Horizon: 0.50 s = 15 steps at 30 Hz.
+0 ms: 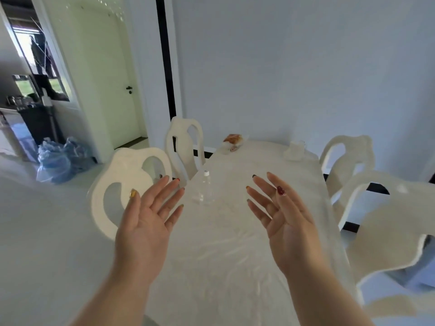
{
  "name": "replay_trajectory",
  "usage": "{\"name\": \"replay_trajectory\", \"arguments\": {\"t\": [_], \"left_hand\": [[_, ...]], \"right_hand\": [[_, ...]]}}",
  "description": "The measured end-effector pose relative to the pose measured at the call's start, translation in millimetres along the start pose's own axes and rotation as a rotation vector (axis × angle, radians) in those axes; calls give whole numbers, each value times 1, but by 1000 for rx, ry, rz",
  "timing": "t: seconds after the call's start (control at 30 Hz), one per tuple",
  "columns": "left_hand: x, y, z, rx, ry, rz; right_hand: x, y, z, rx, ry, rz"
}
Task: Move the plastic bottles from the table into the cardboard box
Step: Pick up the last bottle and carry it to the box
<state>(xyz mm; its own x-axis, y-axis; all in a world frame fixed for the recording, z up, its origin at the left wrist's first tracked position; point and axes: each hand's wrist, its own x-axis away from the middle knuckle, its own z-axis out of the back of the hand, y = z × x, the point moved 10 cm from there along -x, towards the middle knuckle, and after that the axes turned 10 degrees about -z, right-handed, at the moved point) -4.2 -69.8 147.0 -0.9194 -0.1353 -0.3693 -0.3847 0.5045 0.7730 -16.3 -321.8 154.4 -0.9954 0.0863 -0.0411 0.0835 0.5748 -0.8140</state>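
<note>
Your left hand (143, 222) is raised over the left edge of the surface (235, 243), palm up and turned toward you. Its fingers (164, 194) are spread wide and nearly straight, with clear gaps between them, and they hold nothing and touch nothing. The thumb sticks out to the left, its nail yellowish.

Your right hand (289, 222) is raised the same way over the right half of the surface, palm turned inward toward the other hand. Its fingers (261, 196) are also fanned apart and only slightly bent, empty, in contact with nothing. The thumb nail is dark red.

The bottle (205, 188) stands upright on the surface, close to the left edge and about midway along it. It is clear, with a pale cap. In the view it sits between your two hands, a little beyond the fingertips, nearer the left ones, and apart from both.

The surface is covered with a white wrinkled cloth. Near its far left corner lies a small package (233, 140) with something orange-brown in it; what it is, you cannot tell. Near the far right corner sits a pale blurred object (295, 150).

White chairs (131, 184) stand along both long edges, two on the left and two on the right. A blue bag (61, 158) lies on the floor to the left, near a white door (113, 78).
</note>
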Motion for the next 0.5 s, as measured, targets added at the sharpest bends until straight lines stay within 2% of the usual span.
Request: {"name": "replay_trajectory", "arguments": {"t": [0.3,0.5], "left_hand": [[-117,-85,68,15,81,80],[-177,-139,98,53,158,151]], "right_hand": [[-166,98,-18,120,17,-142],[-281,160,-13,639,84,-201]]}}
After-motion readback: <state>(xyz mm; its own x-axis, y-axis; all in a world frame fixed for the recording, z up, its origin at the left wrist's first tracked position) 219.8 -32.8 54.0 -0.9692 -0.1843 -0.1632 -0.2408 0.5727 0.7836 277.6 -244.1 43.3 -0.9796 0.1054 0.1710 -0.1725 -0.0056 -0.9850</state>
